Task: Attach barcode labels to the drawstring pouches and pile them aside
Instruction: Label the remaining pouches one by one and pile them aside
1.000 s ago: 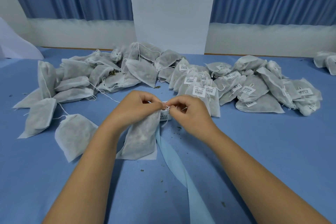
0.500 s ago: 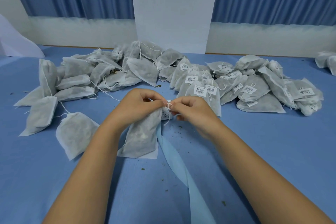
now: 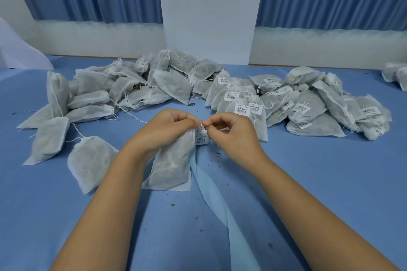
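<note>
A grey-white drawstring pouch (image 3: 170, 167) lies in the middle of the blue table, its neck lifted towards me. My left hand (image 3: 167, 128) grips the neck of this pouch. My right hand (image 3: 233, 133) pinches the white drawstring (image 3: 201, 125) at the neck, fingertips meeting those of the left hand. A white barcode label (image 3: 201, 137) hangs just below the fingers on the string. A heap of unlabelled pouches (image 3: 123, 92) lies at the back left. A heap of pouches with barcode labels (image 3: 297, 105) lies at the back right.
A light blue strip (image 3: 222, 211) runs from under the held pouch towards the front edge. A single pouch (image 3: 90, 160) lies left of my left forearm. Dark crumbs (image 3: 213, 160) dot the cloth. Two more pouches (image 3: 396, 75) sit at the far right; blue curtains and a white wall stand behind.
Both hands have stayed at the pouch neck, working the string; the right fingers have shifted slightly up on the drawstring. The pouch and label have barely moved.
</note>
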### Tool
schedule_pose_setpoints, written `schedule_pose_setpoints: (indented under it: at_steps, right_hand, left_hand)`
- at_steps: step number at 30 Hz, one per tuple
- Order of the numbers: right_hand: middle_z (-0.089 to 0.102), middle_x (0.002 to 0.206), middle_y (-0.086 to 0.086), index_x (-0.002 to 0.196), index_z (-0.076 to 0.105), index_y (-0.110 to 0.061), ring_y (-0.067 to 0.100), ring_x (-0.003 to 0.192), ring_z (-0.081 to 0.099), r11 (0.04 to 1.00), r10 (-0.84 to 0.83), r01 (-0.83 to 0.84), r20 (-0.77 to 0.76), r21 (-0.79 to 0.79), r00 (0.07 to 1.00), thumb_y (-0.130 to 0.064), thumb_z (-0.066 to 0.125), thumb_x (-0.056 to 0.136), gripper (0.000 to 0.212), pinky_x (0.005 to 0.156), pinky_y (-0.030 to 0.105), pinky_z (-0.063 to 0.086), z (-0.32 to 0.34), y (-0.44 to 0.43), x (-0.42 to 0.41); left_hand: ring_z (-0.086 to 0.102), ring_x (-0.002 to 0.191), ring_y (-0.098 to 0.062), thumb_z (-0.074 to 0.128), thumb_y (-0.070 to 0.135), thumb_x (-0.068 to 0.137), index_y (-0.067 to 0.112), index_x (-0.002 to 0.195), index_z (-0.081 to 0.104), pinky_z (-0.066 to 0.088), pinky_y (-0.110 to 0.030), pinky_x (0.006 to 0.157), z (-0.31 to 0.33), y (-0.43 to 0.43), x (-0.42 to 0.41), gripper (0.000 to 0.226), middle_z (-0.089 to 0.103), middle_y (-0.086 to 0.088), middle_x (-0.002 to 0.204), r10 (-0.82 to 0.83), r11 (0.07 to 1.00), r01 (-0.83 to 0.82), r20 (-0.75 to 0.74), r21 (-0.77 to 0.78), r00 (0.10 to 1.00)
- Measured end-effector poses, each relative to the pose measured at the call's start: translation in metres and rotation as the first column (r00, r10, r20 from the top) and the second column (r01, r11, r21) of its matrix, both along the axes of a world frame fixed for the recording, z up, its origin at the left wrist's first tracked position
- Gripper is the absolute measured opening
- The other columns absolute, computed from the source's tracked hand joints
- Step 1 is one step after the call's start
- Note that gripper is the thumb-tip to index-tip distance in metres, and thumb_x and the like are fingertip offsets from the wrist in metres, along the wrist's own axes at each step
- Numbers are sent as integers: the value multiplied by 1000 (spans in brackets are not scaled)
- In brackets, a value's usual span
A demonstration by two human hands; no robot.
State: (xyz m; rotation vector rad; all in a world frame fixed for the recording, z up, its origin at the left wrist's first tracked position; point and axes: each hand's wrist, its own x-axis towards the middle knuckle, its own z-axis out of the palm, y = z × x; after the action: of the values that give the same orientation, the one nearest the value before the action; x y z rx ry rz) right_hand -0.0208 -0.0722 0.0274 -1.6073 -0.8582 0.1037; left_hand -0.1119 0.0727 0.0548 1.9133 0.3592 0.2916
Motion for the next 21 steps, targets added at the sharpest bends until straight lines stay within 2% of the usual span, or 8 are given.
schedule_pose_setpoints:
  at_steps: [6, 8, 12, 13, 15, 17, 19, 21]
  right_hand:
    - [74, 76, -9, 77, 75, -23, 2, 70, 66, 999, 30, -29, -48, 16, 998, -6, 73, 80, 17, 67, 15, 49, 1, -1, 0]
    - [73, 74, -10, 78, 76, -21, 1, 67, 65, 999, 44, -43, -61, 27, 997, -11, 79, 78, 10, 65, 14, 48, 1, -1, -1]
    - [70, 65, -13, 77, 77, -21, -3, 59, 61, 998, 49, -47, -52, 30, 997, -11, 78, 81, 11, 58, 10, 44, 0, -1, 2]
    - [72, 68, -9, 77, 77, -23, 1, 63, 64, 998, 48, -46, -70, 34, 996, -11, 77, 82, 12, 60, 13, 48, 0, -1, 3]
    - [75, 76, -1, 78, 78, -23, 11, 74, 71, 997, 62, -55, -137, 58, 989, -12, 75, 83, 13, 72, 23, 56, 1, -1, 4]
    - [76, 79, 1, 78, 77, -21, 16, 79, 74, 994, 86, -70, -193, 89, 977, -11, 74, 84, 12, 73, 22, 57, 1, -2, 4]
    - [76, 78, 1, 78, 76, -19, 14, 76, 73, 992, 92, -70, -217, 106, 972, -11, 73, 85, 11, 69, 18, 54, 2, -1, 3]
    - [75, 76, 2, 79, 75, -16, 13, 73, 71, 991, 99, -72, -243, 117, 965, -10, 73, 85, 10, 72, 20, 55, 3, -1, 2]
  left_hand:
    - [68, 109, -17, 66, 15, 92, 16, 88, 78, 46, -31, 104, -1, 2, 0, 13, 78, 0, 99, 11, 999, -11, 17, -36, 1000]
    - [68, 107, -15, 67, 15, 91, 17, 86, 78, 46, -27, 102, 0, 2, 0, 13, 78, 2, 98, 13, 999, -12, 14, -42, 1000]
    - [70, 98, -11, 70, 20, 89, 16, 88, 78, 48, -26, 97, -2, 3, 1, 8, 78, 3, 94, -5, 999, 6, 14, -35, 1000]
    - [69, 93, -10, 75, 25, 85, 15, 89, 77, 48, -26, 95, -2, 4, 1, 10, 77, 3, 93, -19, 999, 20, 23, -42, 1000]
    - [69, 89, -10, 83, 33, 72, 15, 93, 73, 50, -23, 87, -4, 5, 0, 29, 77, 1, 92, -50, 997, 52, 33, -50, 998]
    - [72, 94, -14, 86, 26, 71, 14, 96, 73, 53, -16, 83, -5, 6, 1, 30, 77, 0, 96, -85, 996, 85, 17, -20, 996]
    - [72, 99, -19, 84, 20, 76, 15, 92, 77, 52, -21, 88, -7, 6, 2, 18, 77, -5, 96, -95, 995, 96, -14, 35, 995]
    - [69, 95, -20, 82, 25, 78, 14, 84, 78, 48, -31, 92, -7, 5, 2, 13, 76, -14, 96, -78, 995, 79, -23, 60, 997]
